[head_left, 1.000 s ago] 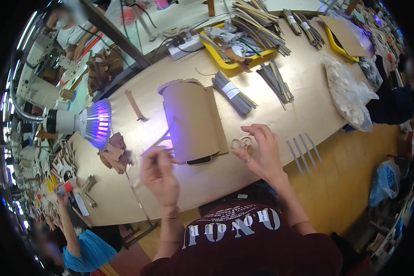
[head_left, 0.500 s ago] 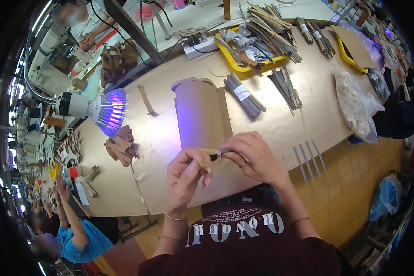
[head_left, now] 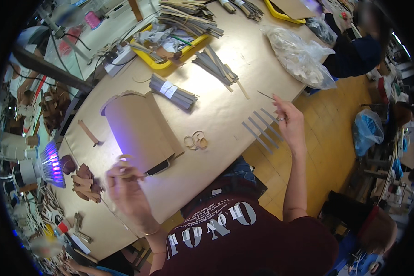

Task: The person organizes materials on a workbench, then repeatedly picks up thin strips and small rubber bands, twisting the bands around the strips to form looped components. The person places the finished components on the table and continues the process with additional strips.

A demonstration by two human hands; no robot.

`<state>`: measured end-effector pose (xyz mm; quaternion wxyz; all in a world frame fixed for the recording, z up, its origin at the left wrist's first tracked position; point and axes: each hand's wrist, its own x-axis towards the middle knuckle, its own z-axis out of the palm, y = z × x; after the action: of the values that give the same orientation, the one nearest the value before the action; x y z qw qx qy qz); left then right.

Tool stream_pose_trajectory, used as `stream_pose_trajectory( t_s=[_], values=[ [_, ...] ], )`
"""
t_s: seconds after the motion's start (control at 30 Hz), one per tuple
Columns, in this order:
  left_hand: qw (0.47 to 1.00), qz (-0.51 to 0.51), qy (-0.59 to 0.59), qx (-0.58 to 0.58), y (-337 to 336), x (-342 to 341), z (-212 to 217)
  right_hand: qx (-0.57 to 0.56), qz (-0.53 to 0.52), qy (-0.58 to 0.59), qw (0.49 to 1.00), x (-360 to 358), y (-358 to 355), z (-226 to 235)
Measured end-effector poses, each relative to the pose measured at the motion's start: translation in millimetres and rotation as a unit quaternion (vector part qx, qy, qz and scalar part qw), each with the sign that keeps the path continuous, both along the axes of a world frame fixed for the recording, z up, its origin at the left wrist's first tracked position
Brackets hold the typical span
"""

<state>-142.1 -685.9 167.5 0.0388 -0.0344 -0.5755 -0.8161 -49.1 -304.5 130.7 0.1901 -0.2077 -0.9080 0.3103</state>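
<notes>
My left hand (head_left: 129,193), blurred by motion, is raised over the near end of the brown cardboard-covered roll (head_left: 135,131). Its fingers are curled, and a tan loop (head_left: 124,158) shows at their tips; the grip itself is smeared. My right hand (head_left: 290,120) is out at the table's front edge, pinching a thin dark grey strip (head_left: 266,95) between thumb and fingers. Below that hand, several flat grey strips (head_left: 257,136) lie side by side, jutting past the edge. Several small tan rings (head_left: 201,143) rest on the table right of the roll.
Bundles of grey strips (head_left: 173,91) lie beyond the roll, near a yellow tray (head_left: 154,63) of scraps. A plastic bag (head_left: 296,55) sits at the far right edge. A lamp (head_left: 50,165) and brown scraps (head_left: 86,184) are on the left. Another person sits far right.
My view has turned right. My hands, together earlier around a tan loop, are now apart: the left over the roll, the right out by the grey strips holding a thin strip. The rings now show.
</notes>
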Motion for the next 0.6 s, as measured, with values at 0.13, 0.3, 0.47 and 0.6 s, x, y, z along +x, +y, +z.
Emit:
stream_pose_trajectory(
  t_s=[0.13, 0.3, 0.47, 0.6],
  values=[
    [0.980, -0.117, 0.048, -0.155, 42, 15, -32, 0.094, -0.036, -0.065, 0.993, 27, 24, -16],
    [0.898, -0.111, 0.174, -0.389, 65, 18, -61, 0.158, -0.008, -0.068, 0.985, 37, 25, -44],
    [0.899, -0.120, 0.144, -0.396, 63, 17, -68, 0.230, 0.005, -0.082, 0.970, 37, 26, -54],
    [0.891, -0.123, 0.153, -0.409, 63, 19, -72, 0.209, 0.004, -0.104, 0.972, 35, 26, -51]
  ],
)
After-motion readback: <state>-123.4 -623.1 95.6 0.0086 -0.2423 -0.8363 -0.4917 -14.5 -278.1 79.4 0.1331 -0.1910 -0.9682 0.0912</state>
